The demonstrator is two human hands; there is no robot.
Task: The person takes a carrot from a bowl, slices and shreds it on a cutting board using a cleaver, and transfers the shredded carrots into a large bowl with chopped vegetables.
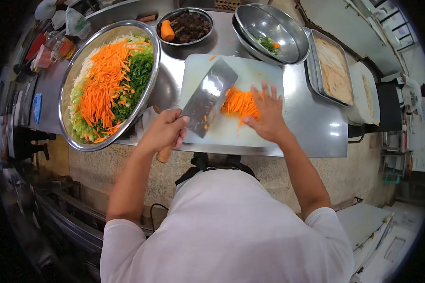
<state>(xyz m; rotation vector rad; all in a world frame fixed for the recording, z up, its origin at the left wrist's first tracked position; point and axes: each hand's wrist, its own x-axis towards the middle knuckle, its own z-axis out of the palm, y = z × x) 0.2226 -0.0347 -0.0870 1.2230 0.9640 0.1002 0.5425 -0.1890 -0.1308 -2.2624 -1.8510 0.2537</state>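
My left hand point(165, 130) is wrapped round the wooden handle of a wide cleaver point(210, 96). The cleaver's broad blade lies tilted over the white cutting board point(198, 70), with bits of carrot stuck on it. Right beside the blade is a pile of shredded carrot point(241, 104). My right hand point(270, 115) rests with spread fingers at the right edge of that pile. To the left stands a large steel bowl point(155, 80) holding shredded carrot, chopped greens and pale shredded vegetable.
Behind the board are a small bowl point(186, 44) with dark food and a carrot piece point(166, 30), and stacked steel bowls point(295, 35) with some greens. A metal tray point(349, 89) of pale food stands at the right. A blue cloth point(37, 108) lies far left.
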